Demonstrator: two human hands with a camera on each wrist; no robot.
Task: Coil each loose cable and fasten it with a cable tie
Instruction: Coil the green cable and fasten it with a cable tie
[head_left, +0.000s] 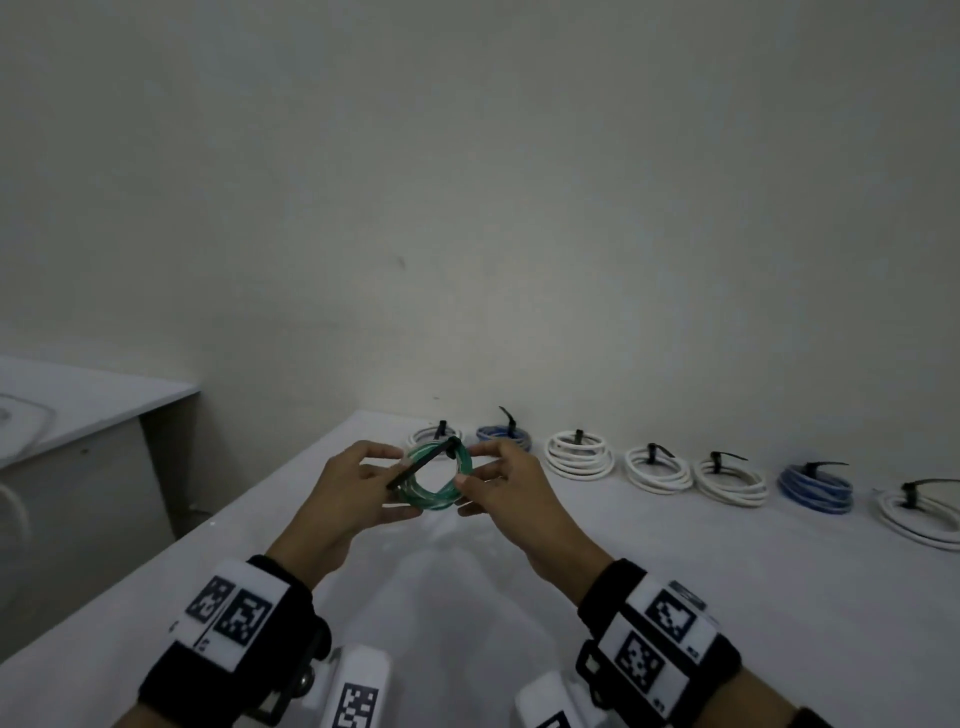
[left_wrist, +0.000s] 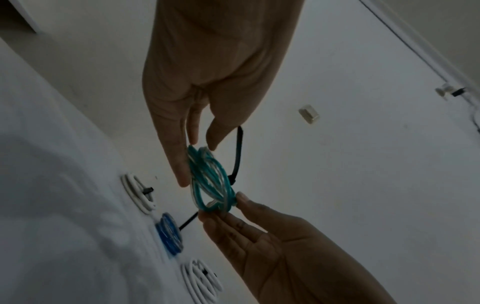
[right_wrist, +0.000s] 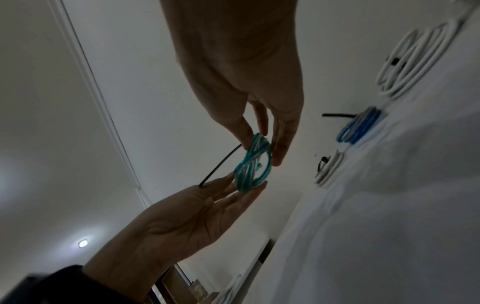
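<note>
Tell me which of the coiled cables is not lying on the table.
The green coil. Both hands, left and right, hold it up above the table, a black tie around it. The white and blue coils all lie in a row by the wall.

Glossy translucent green cable (head_left: 439, 480), matt black tie (head_left: 418, 467).

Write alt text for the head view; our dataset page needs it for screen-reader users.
Two hands, left hand and right hand, hold a green coil with a black tie around it above a white table. Behind, seven tied coils lie in a row by the wall: five white, two blue.
</note>
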